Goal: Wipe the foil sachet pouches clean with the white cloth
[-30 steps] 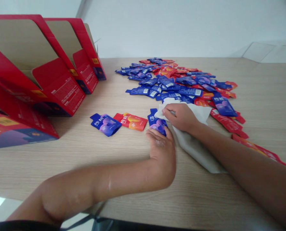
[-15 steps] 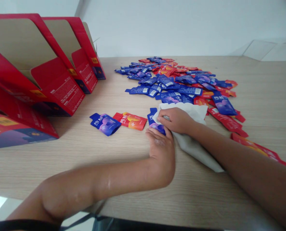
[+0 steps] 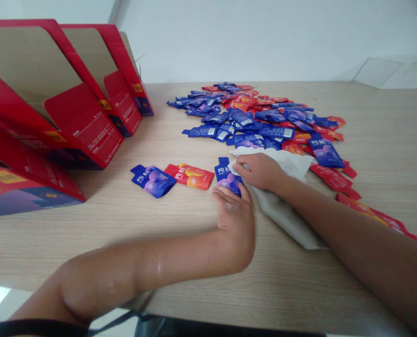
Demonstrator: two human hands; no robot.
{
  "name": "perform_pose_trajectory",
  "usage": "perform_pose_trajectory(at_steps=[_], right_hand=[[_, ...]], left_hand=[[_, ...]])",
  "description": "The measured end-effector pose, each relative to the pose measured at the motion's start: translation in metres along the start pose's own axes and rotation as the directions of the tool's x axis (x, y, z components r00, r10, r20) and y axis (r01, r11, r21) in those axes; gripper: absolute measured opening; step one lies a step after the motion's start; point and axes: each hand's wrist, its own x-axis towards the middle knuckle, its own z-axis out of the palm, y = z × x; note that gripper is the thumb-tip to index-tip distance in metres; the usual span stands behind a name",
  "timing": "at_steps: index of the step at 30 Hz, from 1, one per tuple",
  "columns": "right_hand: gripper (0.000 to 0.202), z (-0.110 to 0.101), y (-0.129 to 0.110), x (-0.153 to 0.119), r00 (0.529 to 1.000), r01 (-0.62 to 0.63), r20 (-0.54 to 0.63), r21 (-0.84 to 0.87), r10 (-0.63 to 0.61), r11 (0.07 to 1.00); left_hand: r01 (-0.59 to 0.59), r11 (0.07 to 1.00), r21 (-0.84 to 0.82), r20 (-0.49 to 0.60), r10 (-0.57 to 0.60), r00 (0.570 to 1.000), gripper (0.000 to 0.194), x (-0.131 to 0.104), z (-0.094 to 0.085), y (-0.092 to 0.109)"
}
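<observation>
A blue spouted pouch (image 3: 226, 177) with purple fruit printed on it lies flat on the table. My left hand (image 3: 231, 203) holds its lower edge, fingers and thumb closed against it. My right hand (image 3: 261, 172) is closed round a bunched white cloth (image 3: 293, 164), one corner of which touches the pouch's right side. The rest of the cloth spreads under my right wrist. Left of this pouch lie a red pouch (image 3: 194, 177) and another blue pouch (image 3: 154, 181), overlapping at their edges.
Behind my hands spreads a heap of blue and red pouches (image 3: 243, 117). Red pouches (image 3: 380, 217) lie beside my right forearm. Several open red cardboard boxes (image 3: 85, 121) stand on the left. A clear sheet (image 3: 377, 72) leans near the wall at the back right.
My right hand has slid a little to the right with the cloth, baring more of the pouch's front. My left hand has stayed put.
</observation>
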Motion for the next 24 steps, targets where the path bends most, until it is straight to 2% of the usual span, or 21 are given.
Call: perform_pose_trajectory(at_steps=[13,20,24], right_hand=[[0.039,-0.0009,0.0006,-0.0003,0.999,-0.045,-0.024,-0.038,0.044,0.998],[0.039,-0.001,0.0003,0.0,0.998,-0.053,-0.019,-0.051,0.052,0.997],[0.039,-0.0011,0.0004,-0.0002,0.999,-0.04,-0.025,-0.053,0.039,0.998]], left_hand=[[-0.029,0.998,0.049,0.014,0.029,0.999,0.05,-0.001,-0.0016,-0.0006],[0.007,0.998,-0.056,-0.025,-0.009,1.0,0.048,-0.0008,-0.0026,-0.0014],[0.008,0.999,-0.046,-0.011,-0.008,1.0,0.049,-0.0005,-0.0025,-0.0007]])
